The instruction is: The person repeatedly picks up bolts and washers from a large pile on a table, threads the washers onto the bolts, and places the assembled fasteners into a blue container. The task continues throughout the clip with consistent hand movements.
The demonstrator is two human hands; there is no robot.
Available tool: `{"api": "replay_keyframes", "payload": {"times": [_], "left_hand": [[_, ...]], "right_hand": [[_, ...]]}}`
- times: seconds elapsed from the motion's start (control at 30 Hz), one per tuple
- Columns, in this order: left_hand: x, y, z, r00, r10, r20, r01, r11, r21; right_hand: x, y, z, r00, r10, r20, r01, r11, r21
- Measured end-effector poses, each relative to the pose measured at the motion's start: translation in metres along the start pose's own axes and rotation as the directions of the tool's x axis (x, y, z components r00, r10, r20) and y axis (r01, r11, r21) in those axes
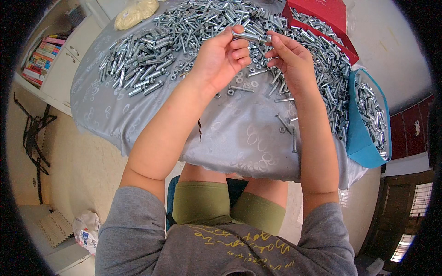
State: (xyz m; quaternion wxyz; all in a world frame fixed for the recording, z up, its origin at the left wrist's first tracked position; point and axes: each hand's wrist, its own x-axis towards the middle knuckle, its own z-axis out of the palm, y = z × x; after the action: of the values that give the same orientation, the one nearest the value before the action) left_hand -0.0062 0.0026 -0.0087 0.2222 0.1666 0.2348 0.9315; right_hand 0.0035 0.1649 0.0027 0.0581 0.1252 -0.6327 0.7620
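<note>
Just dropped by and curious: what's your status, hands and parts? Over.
Left hand gripping silver cylindrical metal bolt. Right hand pinching its other end. Only the bolt seen between the hands. Loose silver metal fasteners heaped close by.

Left arm (pixel 168 122) and right arm (pixel 316 133) reach forward, converging.
The left hand (pixel 225 56) pinches, lower fingers curled; the right hand (pixel 294 59) pinches too, its fingers loosely bent.

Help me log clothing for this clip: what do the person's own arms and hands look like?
The left hand and right hand are ungloved, and no watch or bracelet shows. Short, plain grey sleeves leave the forearms bare; they belong to a darker grey shirt with yellow lettering.
</note>
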Motion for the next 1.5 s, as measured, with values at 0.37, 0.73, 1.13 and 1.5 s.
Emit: {"api": "replay_keyframes", "payload": {"times": [0.37, 0.73, 1.13, 1.5], "left_hand": [[-0.002, -0.003, 0.004, 0.989, 0.050, -0.138, -0.044, 0.998, 0.047], [0.002, -0.008, -0.003, 0.981, 0.025, -0.194, -0.019, 0.999, 0.033], [0.000, -0.006, 0.002, 0.990, 0.070, -0.126, -0.042, 0.977, 0.207], [0.002, 0.000, -0.004, 0.995, -0.007, -0.102, 0.012, 0.999, 0.053]], "right_hand": [[-0.004, 0.005, 0.012, 0.997, 0.076, -0.016, -0.077, 0.995, -0.060], [-0.002, 0.016, 0.012, 0.997, -0.080, 0.009, 0.080, 0.975, -0.205], [0.000, 0.005, -0.002, 0.981, 0.076, 0.181, 0.016, 0.888, -0.459], [-0.001, -0.010, -0.012, 0.970, -0.201, 0.140, 0.245, 0.788, -0.565]]}}
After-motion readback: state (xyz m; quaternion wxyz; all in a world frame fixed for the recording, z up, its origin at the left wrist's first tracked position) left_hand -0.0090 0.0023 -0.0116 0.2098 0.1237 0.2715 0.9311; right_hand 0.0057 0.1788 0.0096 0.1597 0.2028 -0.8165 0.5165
